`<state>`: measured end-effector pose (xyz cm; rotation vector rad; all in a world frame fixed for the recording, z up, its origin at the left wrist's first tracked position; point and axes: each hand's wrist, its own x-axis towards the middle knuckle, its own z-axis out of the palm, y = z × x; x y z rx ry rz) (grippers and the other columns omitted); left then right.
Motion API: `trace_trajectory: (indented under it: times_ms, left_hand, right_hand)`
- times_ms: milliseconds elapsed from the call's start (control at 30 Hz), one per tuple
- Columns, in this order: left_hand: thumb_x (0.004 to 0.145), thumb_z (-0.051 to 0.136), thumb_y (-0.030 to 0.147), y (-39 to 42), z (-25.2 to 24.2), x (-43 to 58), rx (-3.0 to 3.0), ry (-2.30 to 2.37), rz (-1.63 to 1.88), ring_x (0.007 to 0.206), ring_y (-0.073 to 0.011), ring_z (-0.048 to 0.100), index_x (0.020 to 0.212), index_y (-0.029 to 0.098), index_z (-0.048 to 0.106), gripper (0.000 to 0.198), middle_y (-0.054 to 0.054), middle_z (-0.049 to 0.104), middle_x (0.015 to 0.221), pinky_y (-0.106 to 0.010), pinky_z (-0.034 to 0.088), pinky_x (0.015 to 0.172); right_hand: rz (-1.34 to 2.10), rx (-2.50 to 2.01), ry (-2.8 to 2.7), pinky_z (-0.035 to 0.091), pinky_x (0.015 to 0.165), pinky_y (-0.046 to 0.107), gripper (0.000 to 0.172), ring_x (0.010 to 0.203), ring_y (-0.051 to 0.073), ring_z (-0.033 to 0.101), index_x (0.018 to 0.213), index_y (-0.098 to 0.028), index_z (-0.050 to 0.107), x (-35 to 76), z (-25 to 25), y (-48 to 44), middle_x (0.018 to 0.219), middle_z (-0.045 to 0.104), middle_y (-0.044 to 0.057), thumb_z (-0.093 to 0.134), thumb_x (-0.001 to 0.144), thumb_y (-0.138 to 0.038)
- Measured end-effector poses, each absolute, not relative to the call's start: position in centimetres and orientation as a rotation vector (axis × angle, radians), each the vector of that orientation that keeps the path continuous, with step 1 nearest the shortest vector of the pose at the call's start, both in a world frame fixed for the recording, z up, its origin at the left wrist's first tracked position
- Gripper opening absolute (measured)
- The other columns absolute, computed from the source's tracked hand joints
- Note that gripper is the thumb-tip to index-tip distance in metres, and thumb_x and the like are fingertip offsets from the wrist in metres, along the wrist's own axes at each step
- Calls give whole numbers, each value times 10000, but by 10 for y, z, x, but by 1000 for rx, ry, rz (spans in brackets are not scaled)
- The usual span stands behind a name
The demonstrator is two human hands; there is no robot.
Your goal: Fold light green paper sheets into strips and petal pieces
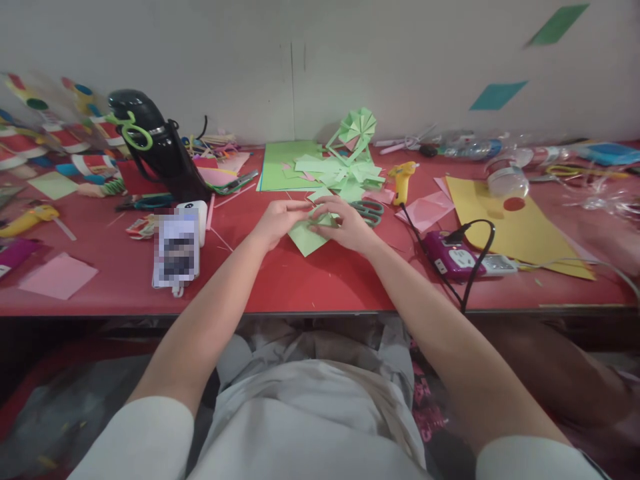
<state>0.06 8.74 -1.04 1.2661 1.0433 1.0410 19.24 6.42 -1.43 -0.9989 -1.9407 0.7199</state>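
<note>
Both of my hands meet over a square of light green paper (306, 241) on the red table. My left hand (280, 221) has its fingers bent at the sheet's upper left edge, pinching the paper. My right hand (345, 228) curves over the right side, its fingers closed on the same sheet. The fingertips partly hide the paper's top. Just behind my right hand lie green-handled scissors (371, 213). Beyond the hands are folded green paper pieces (345, 175) and an upright green paper fan shape (359, 127).
A yellow glue gun (401, 181) stands right of the scissors, its cord running to a purple power strip (453, 255). A black bottle (160, 150) and a phone (176, 250) are on the left. Yellow card (520, 230) lies right, near another person's blurred hand (617, 230).
</note>
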Motion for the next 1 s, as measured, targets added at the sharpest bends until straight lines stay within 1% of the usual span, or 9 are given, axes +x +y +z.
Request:
trace_trajectory:
  times_ms: [67, 167, 300, 533, 667, 733, 833, 1000]
  left_hand:
    - [664, 765, 155, 85, -7, 2, 1153, 1039, 989, 781, -182, 680, 880, 147, 785, 218, -80, 755, 858, -360, 528, 830]
    - [660, 739, 108, 83, -4, 3, 1055, 1035, 946, 718, -173, 668, 801, 141, 772, 148, -72, 734, 761, -365, 535, 803]
    - [653, 721, 93, 82, -3, 2, 1036, 1007, 938, 688, -160, 653, 791, 136, 766, 151, -67, 724, 740, -338, 531, 750]
    - [673, 640, 80, 78, 0, 3, 1033, 976, 898, 668, -141, 641, 815, 110, 769, 195, -64, 711, 709, -283, 502, 687]
    - [709, 612, 136, 79, 0, 2, 1034, 945, 863, 706, -153, 661, 824, 118, 772, 198, -80, 732, 751, -276, 506, 692]
    - [720, 633, 162, 80, -1, 1, 1023, 934, 867, 721, -156, 669, 811, 120, 767, 167, -79, 734, 756, -275, 509, 698]
    - [686, 716, 153, 82, -4, 1, 1036, 939, 917, 712, -155, 667, 780, 123, 754, 106, -67, 727, 739, -291, 518, 725]
    - [637, 814, 151, 82, -7, 2, 1058, 947, 904, 718, -162, 676, 826, 123, 755, 200, -74, 738, 779, -336, 530, 782]
  right_hand:
    - [695, -1022, -1913, 470, 856, 387, 169, 1149, 259, 576, 880, -240, 708, 191, -15, 65, 1271, 620, 98, 698, 838, -403]
    - [681, -1021, -1894, 462, 869, 386, 174, 1120, 251, 592, 882, -242, 715, 190, -16, 67, 1206, 652, 95, 677, 858, -410]
    - [660, -991, -1894, 451, 904, 392, 165, 1130, 255, 595, 871, -235, 699, 190, -18, 69, 1114, 679, 92, 665, 856, -396]
    - [613, -985, -1913, 442, 956, 413, 146, 1073, 243, 617, 867, -219, 658, 190, -22, 71, 1132, 679, 101, 619, 871, -360]
    - [600, -983, -1935, 437, 975, 409, 147, 1075, 241, 617, 847, -223, 642, 189, -21, 71, 1128, 681, 97, 595, 884, -357]
    - [607, -972, -1936, 436, 979, 412, 151, 1069, 241, 620, 840, -222, 633, 189, -21, 71, 1128, 681, 103, 588, 889, -358]
    - [622, -952, -1939, 436, 980, 419, 151, 1055, 242, 626, 827, -227, 615, 188, -21, 71, 1109, 689, 102, 578, 895, -357]
    - [606, -961, -1952, 445, 967, 409, 143, 1037, 234, 630, 825, -237, 583, 188, -20, 70, 1073, 698, 89, 556, 904, -353]
